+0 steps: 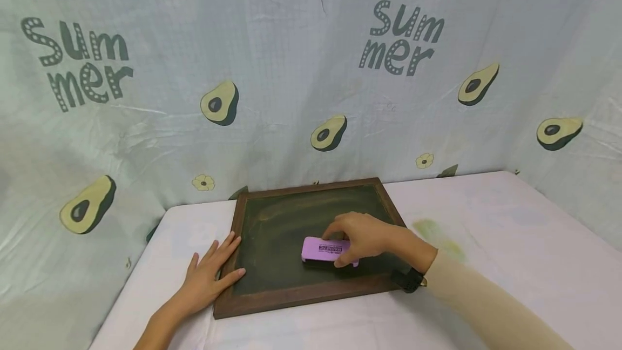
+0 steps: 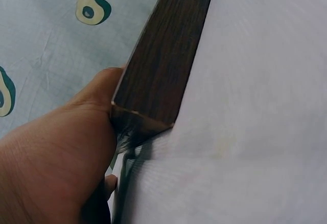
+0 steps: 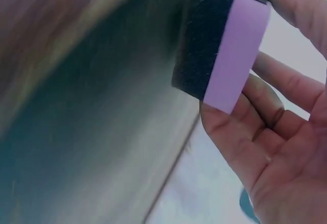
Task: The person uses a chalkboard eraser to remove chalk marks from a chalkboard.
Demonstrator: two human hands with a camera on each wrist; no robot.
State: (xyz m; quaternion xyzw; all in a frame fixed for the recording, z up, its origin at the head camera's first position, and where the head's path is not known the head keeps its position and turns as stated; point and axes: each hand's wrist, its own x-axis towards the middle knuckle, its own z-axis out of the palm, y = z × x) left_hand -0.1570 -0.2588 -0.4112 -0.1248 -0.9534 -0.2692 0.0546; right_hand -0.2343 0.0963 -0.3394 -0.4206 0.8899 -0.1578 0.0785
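Observation:
A framed chalkboard (image 1: 277, 226) lies on the table, its dark green surface smeared with faint yellowish chalk. My left hand (image 1: 206, 280) rests on the left side of its brown wooden frame (image 1: 291, 300), fingers extended and thumb reaching the board's edge. In the left wrist view that hand (image 2: 61, 152) is beside a frame corner (image 2: 153, 60). Over the board's right half, my right hand (image 1: 364, 235) grips a pink-purple magnetic chalkboard eraser (image 1: 313, 248) between thumb and fingers. The right wrist view shows the eraser's black felt (image 3: 204, 45) facing the board; contact with it is hard to tell.
A white cloth (image 1: 476, 215) covers the table, with a yellow-green smudge (image 1: 439, 236) right of the board. Behind stands a pale curtain (image 1: 272, 69) printed with avocados and lettering. A dark wrist device (image 1: 408, 280) sits on the right wrist.

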